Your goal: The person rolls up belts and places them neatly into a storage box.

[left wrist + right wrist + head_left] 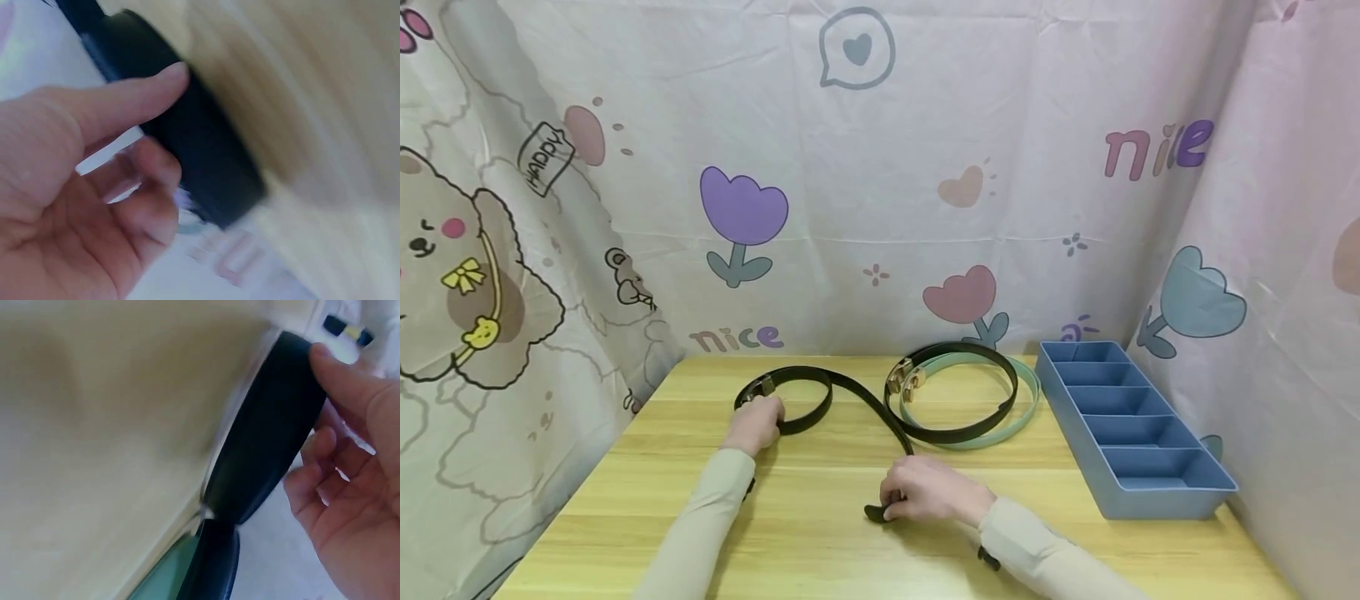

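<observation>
Gripping, in the head view, a long glossy black strap-like belt (868, 394) with both hands: holding its loop beside the metal buckle (767, 386) with the left hand (758, 423), pinching near its tip with the right hand (934, 490). Lying across a yellow wood-grain desk (820, 558), left of coiled black (951, 436) and pale green (1034, 390) belts and a blue five-compartment tray (1165, 505). In the left-wrist view, pinching the black band between thumb and curled fingers. In the right-wrist view, holding the strap's edge by the thumb.
</observation>
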Tool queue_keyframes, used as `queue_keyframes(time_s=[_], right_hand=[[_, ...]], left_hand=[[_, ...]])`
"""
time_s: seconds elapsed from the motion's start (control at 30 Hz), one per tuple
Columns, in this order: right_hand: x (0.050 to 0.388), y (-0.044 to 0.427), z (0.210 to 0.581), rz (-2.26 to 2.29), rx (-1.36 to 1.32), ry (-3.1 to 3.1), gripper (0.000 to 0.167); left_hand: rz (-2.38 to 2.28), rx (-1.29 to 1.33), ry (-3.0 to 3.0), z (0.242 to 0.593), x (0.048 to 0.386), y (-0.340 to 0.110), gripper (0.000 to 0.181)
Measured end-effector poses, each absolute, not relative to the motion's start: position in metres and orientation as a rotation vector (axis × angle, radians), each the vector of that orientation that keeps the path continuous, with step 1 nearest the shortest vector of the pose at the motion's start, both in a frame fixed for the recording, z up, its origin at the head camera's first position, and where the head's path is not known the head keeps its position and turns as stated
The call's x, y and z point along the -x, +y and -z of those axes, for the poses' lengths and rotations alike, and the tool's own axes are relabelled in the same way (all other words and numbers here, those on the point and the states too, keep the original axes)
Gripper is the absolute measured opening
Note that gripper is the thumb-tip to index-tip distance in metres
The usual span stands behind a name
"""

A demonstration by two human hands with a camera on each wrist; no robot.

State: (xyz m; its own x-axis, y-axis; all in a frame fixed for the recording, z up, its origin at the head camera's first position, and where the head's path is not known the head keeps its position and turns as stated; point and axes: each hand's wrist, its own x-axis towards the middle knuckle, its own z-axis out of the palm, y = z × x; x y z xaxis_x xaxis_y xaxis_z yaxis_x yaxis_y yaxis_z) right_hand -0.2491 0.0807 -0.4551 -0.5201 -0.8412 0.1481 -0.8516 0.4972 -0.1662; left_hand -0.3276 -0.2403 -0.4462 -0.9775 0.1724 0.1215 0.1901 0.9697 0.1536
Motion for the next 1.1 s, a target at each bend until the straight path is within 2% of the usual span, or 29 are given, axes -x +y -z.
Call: queue_keyframes(time_s=[0.2, 0.27, 0.4, 0.5, 0.6, 0.73, 0.83, 0.93, 1.1], right_hand=[[0.236, 0.076, 0.460, -0.511, -1.479, -2.713, 0.007], [0.236, 0.072, 0.462, -0.535, -1.466, -2.711, 0.008], [0.241, 0.061, 0.463, -0.600, -1.395, -2.718, 0.025], [0.247, 0.056, 0.464, -0.698, -1.273, -2.726, 0.018], [0.251, 0.054, 0.465, -0.807, -1.133, -2.747, 0.009], [0.252, 0.054, 0.464, -0.879, -1.002, -2.747, 0.018], [0.252, 0.053, 0.462, -0.877, -0.960, -2.732, 0.024], [0.250, 0.053, 0.459, -0.869, -0.989, -2.735, 0.026], [0.255, 0.064, 0.452, -0.762, -1.221, -2.799, 0.012]], left_hand=[[0.317, 0.285, -3.017, 0.452, 0.337, -0.255, 0.021], [0.303, 0.318, -3.029, 0.452, 0.332, -0.249, 0.031], [0.274, 0.358, -2.991, 0.448, 0.314, -0.221, 0.051], [0.318, 0.491, -2.927, 0.442, 0.302, -0.196, 0.044], [0.505, 0.756, -2.930, 0.435, 0.293, -0.174, 0.030], [0.846, 1.072, -3.036, 0.434, 0.286, -0.151, 0.035], [0.923, 1.197, -3.056, 0.441, 0.282, -0.140, 0.032], [0.926, 1.266, -3.008, 0.451, 0.279, -0.136, 0.017], [0.928, 1.279, -3.007, 0.455, 0.279, -0.137, 0.008]])
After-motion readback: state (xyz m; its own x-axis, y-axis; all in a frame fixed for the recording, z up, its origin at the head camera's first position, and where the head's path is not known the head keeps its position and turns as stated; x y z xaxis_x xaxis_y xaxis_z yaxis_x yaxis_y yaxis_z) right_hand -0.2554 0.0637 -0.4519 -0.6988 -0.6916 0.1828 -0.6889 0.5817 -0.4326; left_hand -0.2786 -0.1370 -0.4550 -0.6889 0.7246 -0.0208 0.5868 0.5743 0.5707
